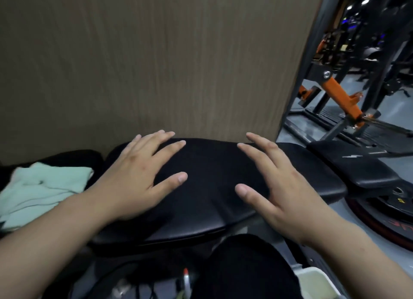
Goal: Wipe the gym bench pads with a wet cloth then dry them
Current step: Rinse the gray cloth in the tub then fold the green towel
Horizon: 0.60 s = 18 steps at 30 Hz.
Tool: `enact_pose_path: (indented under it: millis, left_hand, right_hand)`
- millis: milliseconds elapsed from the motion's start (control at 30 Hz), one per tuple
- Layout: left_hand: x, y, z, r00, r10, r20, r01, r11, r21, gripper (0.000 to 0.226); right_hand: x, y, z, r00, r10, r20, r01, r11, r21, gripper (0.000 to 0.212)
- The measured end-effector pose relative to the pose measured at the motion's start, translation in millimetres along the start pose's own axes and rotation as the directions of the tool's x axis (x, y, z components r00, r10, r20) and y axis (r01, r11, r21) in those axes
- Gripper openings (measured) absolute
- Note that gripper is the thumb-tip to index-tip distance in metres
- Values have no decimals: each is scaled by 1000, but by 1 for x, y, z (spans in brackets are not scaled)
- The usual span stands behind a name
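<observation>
Neither grip holds anything: the left hand (136,176) and right hand (274,187) spread open, fingers splayed, over the black pad (207,176). A pale green cloth (42,191) lies left of the pad. Behind stands a wood-grain wall (156,53).

Single head view, close above black bench pad (205,187), looks forward and down, toward brown wall panel (145,57).

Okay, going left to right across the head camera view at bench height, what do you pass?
Pale green cloth → left hand → bare middle of the black bench pad → right hand → second black pad → weight plate on the floor.
</observation>
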<state>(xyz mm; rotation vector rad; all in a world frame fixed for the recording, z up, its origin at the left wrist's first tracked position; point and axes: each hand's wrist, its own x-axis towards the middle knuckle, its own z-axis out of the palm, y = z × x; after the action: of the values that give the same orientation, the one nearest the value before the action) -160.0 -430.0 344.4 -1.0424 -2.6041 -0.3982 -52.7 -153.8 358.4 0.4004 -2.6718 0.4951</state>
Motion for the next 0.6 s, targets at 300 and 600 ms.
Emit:
enact_pose_path:
  millis: [300, 600]
  left_hand:
    - [-61, -75, -37, 980, -188, -60, 187, 982, -19, 78]
    - [-104, -156, -48, 914, -405, 2, 405, 914, 31, 82]
  right_hand:
    - [71, -70, 47, 989, -102, 107, 96, 994, 58, 82]
    - [136, -132, 95, 966, -138, 220, 111, 985, 131, 81]
